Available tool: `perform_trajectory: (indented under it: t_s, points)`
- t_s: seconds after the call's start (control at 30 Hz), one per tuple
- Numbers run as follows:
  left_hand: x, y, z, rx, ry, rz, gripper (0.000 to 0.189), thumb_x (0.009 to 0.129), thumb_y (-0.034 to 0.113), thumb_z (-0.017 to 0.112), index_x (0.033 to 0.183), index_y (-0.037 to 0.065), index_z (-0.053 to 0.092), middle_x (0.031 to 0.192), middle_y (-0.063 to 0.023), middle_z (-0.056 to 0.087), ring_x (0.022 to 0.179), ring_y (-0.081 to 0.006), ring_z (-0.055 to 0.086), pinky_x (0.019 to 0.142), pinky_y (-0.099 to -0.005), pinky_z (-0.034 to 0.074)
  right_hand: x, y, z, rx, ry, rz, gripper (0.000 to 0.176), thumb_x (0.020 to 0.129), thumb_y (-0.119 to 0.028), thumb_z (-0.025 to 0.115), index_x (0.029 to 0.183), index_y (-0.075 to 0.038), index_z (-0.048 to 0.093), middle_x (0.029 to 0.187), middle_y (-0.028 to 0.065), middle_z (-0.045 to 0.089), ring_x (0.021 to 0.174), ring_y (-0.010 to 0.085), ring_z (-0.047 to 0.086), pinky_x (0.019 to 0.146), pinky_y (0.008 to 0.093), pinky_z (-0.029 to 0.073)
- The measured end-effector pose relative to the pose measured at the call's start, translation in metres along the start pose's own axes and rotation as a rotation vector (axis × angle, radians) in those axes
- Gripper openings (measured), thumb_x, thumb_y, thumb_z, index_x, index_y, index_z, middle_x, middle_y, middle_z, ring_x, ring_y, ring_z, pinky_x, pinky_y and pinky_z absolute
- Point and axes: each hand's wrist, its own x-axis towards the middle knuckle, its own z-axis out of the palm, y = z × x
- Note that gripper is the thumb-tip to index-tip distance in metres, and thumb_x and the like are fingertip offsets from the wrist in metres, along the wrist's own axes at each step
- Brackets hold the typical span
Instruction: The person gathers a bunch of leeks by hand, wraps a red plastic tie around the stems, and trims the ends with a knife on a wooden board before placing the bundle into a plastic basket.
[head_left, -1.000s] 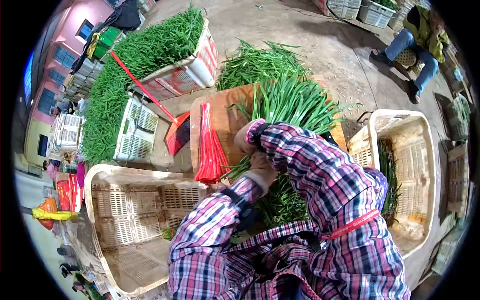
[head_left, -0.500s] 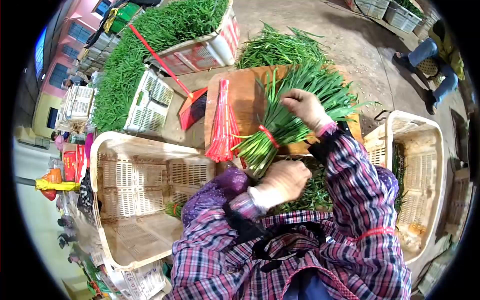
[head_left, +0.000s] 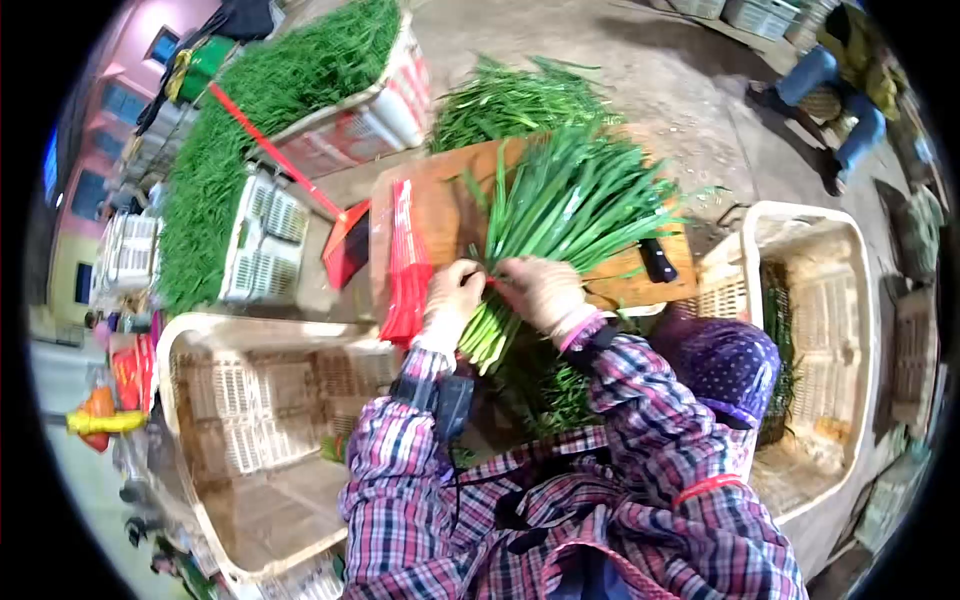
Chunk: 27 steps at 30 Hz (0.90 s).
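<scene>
A bunch of long flat green leaves, like garlic chives (head_left: 590, 200), lies slantwise on a wooden board (head_left: 440, 190), with its pale stalk ends toward me. My left hand (head_left: 452, 302) is closed in a pinch at the bunch's left side, where a little of a red tie (head_left: 489, 282) shows. From the right, my right hand (head_left: 545, 298) is closed over the bunch at the same height. Fingers cover most of the tie. Beside my left hand is a sheaf of red strips (head_left: 405, 265). A dark knife handle (head_left: 657, 260) shows at the board's right.
A large white crate (head_left: 175, 400) stands at my left, another (head_left: 862, 300) at my right with greens inside. Loose leaves (head_left: 520, 100) are heaped behind the board. Farther left are full crates (head_left: 265, 235) and a red dustpan (head_left: 348, 250). A person (head_left: 850, 110) sits at upper right.
My right hand has come down from the leaves to the tie. My left hand has moved up to the tie from below the stalks. The knife handle is now visible, and the view has shifted.
</scene>
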Motion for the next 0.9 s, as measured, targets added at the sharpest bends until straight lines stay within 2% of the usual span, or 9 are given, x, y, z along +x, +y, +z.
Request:
perform_trajectory:
  t_s: [0.17, 0.23, 0.27, 0.37, 0.47, 0.5, 0.63, 0.8, 0.9]
  points:
    - [-0.004, 0.004, 0.003, -0.179, 0.033, -0.046, 0.017, 0.082, 0.014, 0.058, 0.089, -0.001, 0.062, 0.078, -0.0063, 0.064, 0.073, -0.0112, 0.056, 0.071, -0.0268, 0.045, 0.008, -0.007, 0.001, -0.085, -0.155, 0.052, 0.024, 0.086, -0.035, 0.051, 0.086, -0.013, 0.061, 0.076, 0.01, 0.063, 0.073, 0.0308, 0.063, 0.059, 0.0426, 0.048]
    - [-0.003, 0.004, 0.003, -0.115, 0.027, -0.03, 0.018, 0.081, 0.015, 0.058, 0.09, 0.0, 0.062, 0.081, -0.0103, 0.065, 0.075, -0.017, 0.059, 0.072, -0.0294, 0.046, 0.008, -0.007, 0.002, -0.025, -0.147, 0.097, 0.026, 0.086, -0.036, 0.051, 0.086, -0.013, 0.062, 0.077, 0.01, 0.063, 0.075, 0.0306, 0.062, 0.06, 0.0424, 0.048]
    - [-0.003, 0.004, 0.003, -0.052, 0.027, -0.021, 0.02, 0.08, 0.016, 0.058, 0.091, 0.0, 0.063, 0.084, -0.0143, 0.066, 0.076, -0.0227, 0.062, 0.073, -0.0321, 0.047, 0.007, -0.006, 0.004, 0.055, -0.115, 0.127, 0.024, 0.085, -0.034, 0.054, 0.088, -0.012, 0.063, 0.079, 0.0096, 0.064, 0.074, 0.0304, 0.062, 0.062, 0.04, 0.049]
    - [-0.008, -0.011, 0.013, -0.171, 0.097, 0.014, 0.016, 0.08, 0.014, 0.06, 0.086, -0.001, 0.061, 0.081, -0.0135, 0.064, 0.075, -0.0231, 0.061, 0.071, -0.033, 0.047, 0.001, 0.0, 0.012, 0.45, 0.087, 0.278, 0.014, 0.085, -0.021, 0.061, 0.095, -0.011, 0.063, 0.078, 0.0085, 0.064, 0.069, 0.0209, 0.062, 0.063, 0.0322, 0.049]
    - [-0.015, -0.014, 0.022, -0.245, 0.196, 0.021, 0.015, 0.078, 0.013, 0.063, 0.084, -0.001, 0.061, 0.078, -0.0111, 0.062, 0.074, -0.02, 0.059, 0.072, -0.0302, 0.046, -0.008, 0.016, -0.005, 0.798, 0.163, 0.329, 0.018, 0.083, -0.023, 0.062, 0.097, -0.012, 0.063, 0.083, 0.0116, 0.064, 0.077, 0.023, 0.063, 0.066, 0.0333, 0.049]
    - [-0.018, -0.006, 0.021, -0.29, 0.178, -0.002, 0.014, 0.079, 0.012, 0.064, 0.084, -0.001, 0.061, 0.078, -0.01, 0.062, 0.074, -0.019, 0.058, 0.072, -0.0297, 0.046, -0.014, 0.026, -0.019, 0.641, 0.33, 0.214, 0.015, 0.081, -0.02, 0.065, 0.093, -0.01, 0.064, 0.078, 0.0098, 0.063, 0.072, 0.0182, 0.062, 0.063, 0.0301, 0.049]
    - [-0.02, -0.006, 0.023, -0.323, 0.227, 0.002, 0.012, 0.08, 0.012, 0.064, 0.085, 0.001, 0.062, 0.081, -0.0089, 0.062, 0.078, -0.0188, 0.058, 0.075, -0.0295, 0.045, -0.026, 0.081, -0.072, 0.459, 0.384, 0.172, 0.01, 0.078, -0.012, 0.066, 0.087, -0.008, 0.064, 0.079, 0.0076, 0.062, 0.072, 0.0206, 0.06, 0.066, 0.0312, 0.048]
    - [-0.027, 0.032, 0.011, 0.004, 0.482, 0.313, 0.018, 0.078, 0.006, 0.06, 0.095, 0.006, 0.059, 0.094, -0.0091, 0.059, 0.092, -0.0283, 0.053, 0.083, -0.0397, 0.042, -0.026, 0.109, -0.103, 0.025, 0.136, 0.158, 0.016, 0.077, -0.015, 0.063, 0.092, -0.011, 0.062, 0.091, 0.0094, 0.06, 0.083, 0.031, 0.06, 0.071, 0.039, 0.048]
    - [-0.037, 0.073, 0.005, 0.113, 0.343, 0.582, 0.019, 0.077, 0.007, 0.059, 0.095, 0.009, 0.058, 0.094, -0.0094, 0.057, 0.09, -0.0288, 0.053, 0.079, -0.039, 0.041, -0.017, 0.115, -0.105, -0.25, -0.109, 0.137, 0.025, 0.075, -0.012, 0.06, 0.1, -0.011, 0.058, 0.102, 0.0107, 0.056, 0.088, 0.0327, 0.059, 0.075, 0.0424, 0.049]
